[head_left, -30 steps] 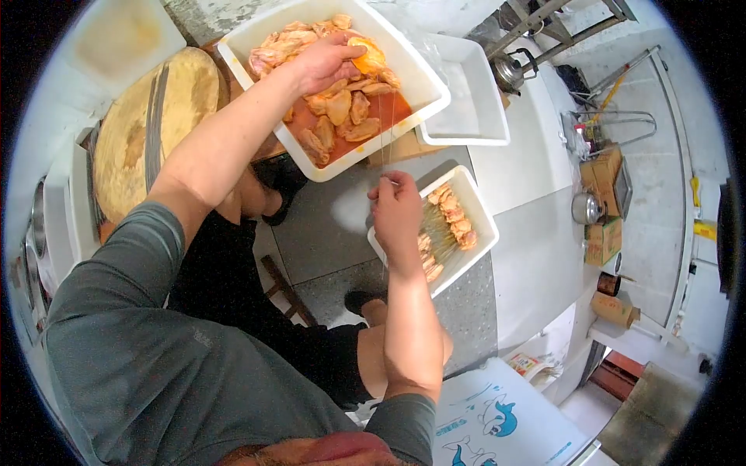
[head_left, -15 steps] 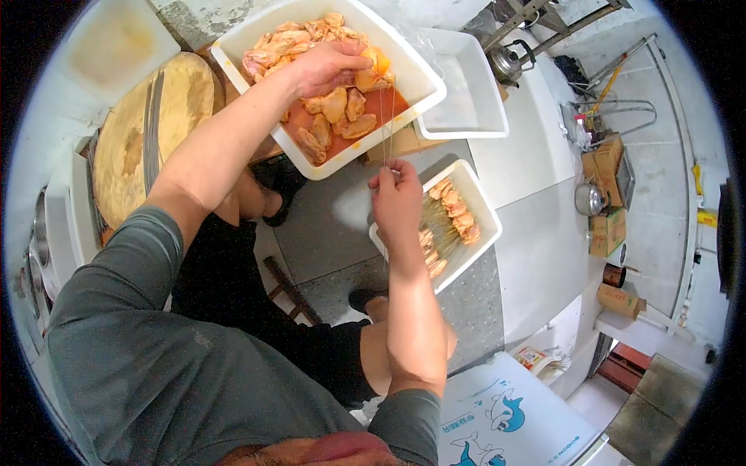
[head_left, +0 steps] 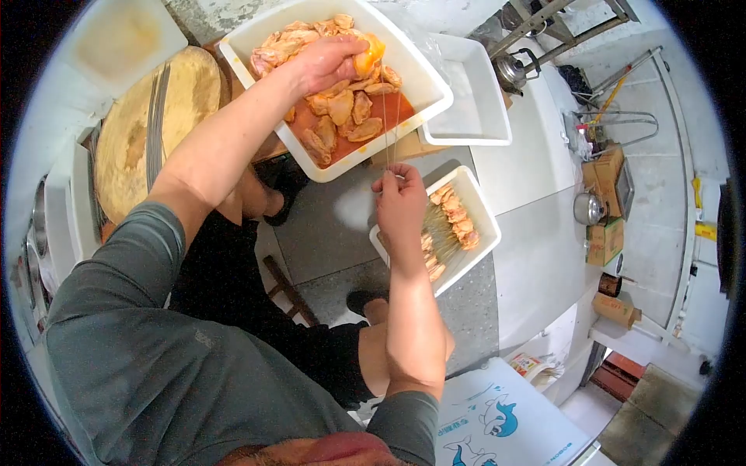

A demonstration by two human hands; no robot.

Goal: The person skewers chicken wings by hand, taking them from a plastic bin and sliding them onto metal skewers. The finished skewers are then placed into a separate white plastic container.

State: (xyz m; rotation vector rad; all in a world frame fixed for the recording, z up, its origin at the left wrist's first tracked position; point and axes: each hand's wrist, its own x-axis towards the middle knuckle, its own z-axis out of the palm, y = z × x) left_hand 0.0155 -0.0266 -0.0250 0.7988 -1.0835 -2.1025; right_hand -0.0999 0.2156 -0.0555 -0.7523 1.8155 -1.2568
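One piece of meat [head_left: 371,56] is in the left fingers [head_left: 351,48], two thin skewers [head_left: 387,128] in the right fingers [head_left: 406,174]. Three white tubs [head_left: 474,124] stand near them, two kettles [head_left: 588,208] farther right, one round board [head_left: 124,140] left.

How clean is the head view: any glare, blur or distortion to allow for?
Head view: strong fisheye bending, corners black; glare on the right forearm, and a pale patch on the gray surface beside the right hand; the thin sticks it holds look faint; fine detail is slightly soft.
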